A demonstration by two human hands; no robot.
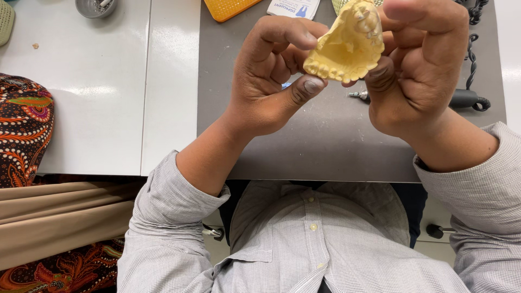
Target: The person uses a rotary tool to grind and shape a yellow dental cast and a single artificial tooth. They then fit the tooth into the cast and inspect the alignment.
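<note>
**Kid:** What is that yellow thing with the bumpy teeth?

**Helper:** It is a pale yellow plaster model of a row of teeth (346,51), shaped like a horseshoe. It is up in the air above a grey mat (304,141), held between two hands.

**Kid:** How do the hands hold it?

**Helper:** The left hand (271,76) is curled around the model's left side. Its thumb presses under the front teeth and a bent finger sits on top. The right hand (418,70) is closed on the right side. Its fingers wrap over the back of the model, so both hands are pinching it.

**Kid:** What is under the hands?

**Helper:** A little metal and black hand tool (461,98) lies on the grey mat, just under the right hand. A black curly cord (473,51) runs up from it. A tiny bit of something blue peeks out behind the left hand, but I cannot tell what it is.

**Kid:** And at the top?

**Helper:** An orange-yellow plastic tray with a grid (227,7) and a white and blue card (293,7) lie near the far edge.

**Kid:** What is on the left?

**Helper:** A white table (97,97), with a small round metal cup (95,7) far away. Beside it there is dark cloth with orange patterns (24,127). The person wears a grey checked shirt (304,239).
</note>
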